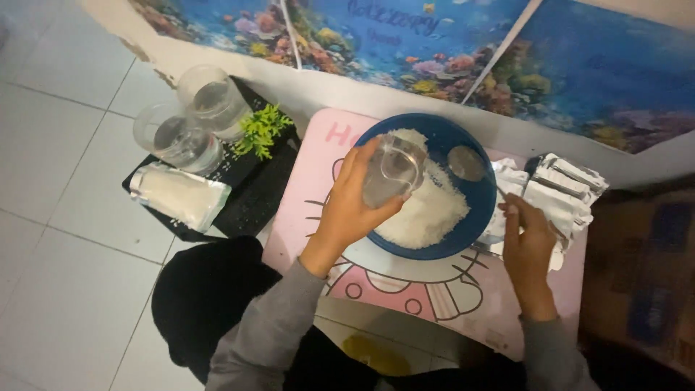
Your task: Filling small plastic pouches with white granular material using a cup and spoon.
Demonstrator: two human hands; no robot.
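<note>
The person is wearing a grey long-sleeved top — both sleeves are running up from the bottom of the frame and ending at the wrists. The left hand (352, 206) and right hand (528, 242) are showing bare — no gloves. Dark clothing is covering the lap at lower centre.
</note>
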